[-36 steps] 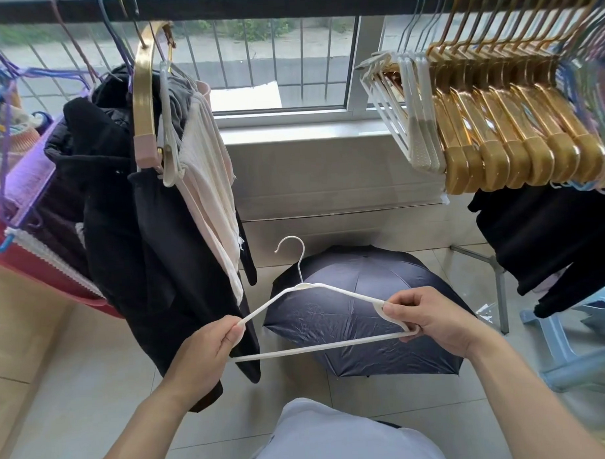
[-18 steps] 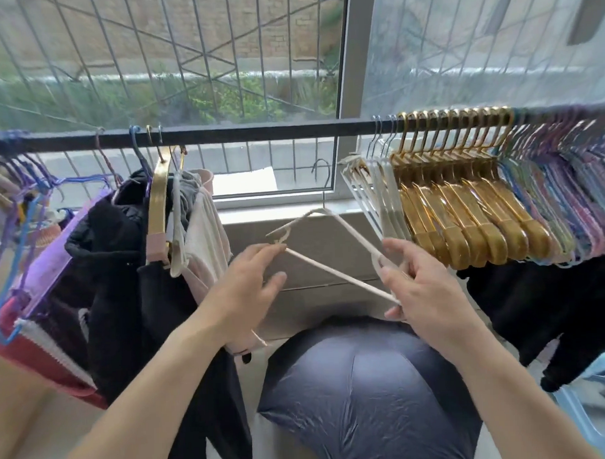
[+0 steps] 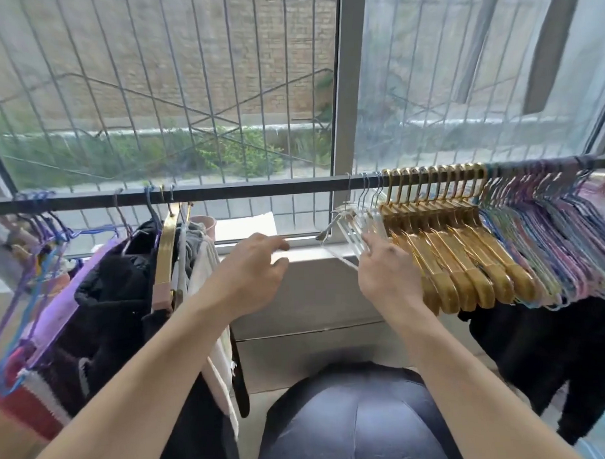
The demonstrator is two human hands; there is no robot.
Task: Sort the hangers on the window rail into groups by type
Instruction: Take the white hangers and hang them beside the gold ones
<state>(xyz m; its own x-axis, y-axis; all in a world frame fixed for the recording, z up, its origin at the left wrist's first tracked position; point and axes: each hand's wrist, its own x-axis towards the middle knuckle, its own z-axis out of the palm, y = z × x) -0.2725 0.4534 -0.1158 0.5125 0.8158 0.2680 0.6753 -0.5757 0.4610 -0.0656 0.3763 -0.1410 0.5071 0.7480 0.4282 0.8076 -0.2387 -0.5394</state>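
A dark window rail [image 3: 258, 190] runs across the view. At its right hang groups of white hangers [image 3: 354, 227], gold hangers [image 3: 449, 258] and pastel wire hangers [image 3: 552, 248]. The white hanger [image 3: 339, 257] I carry sits at the left end of the white group, its hook at the rail. My right hand [image 3: 381, 271] holds its lower end. My left hand [image 3: 254, 268] hovers left of it with loosely curled fingers and nothing in it. On the left, a gold hanger [image 3: 165, 254] and purple and blue wire hangers [image 3: 37, 238] carry clothes.
Dark and light garments [image 3: 118, 304] hang thickly at the left. A black garment [image 3: 538, 351] hangs under the right-hand hangers. An open dark umbrella [image 3: 352, 416] lies on the floor below my arms. The window ledge [image 3: 305, 250] is just behind my hands.
Both hands rose from near the floor to the rail with the white hanger. My left hand let go of it. The hanger now sits beside the white group.
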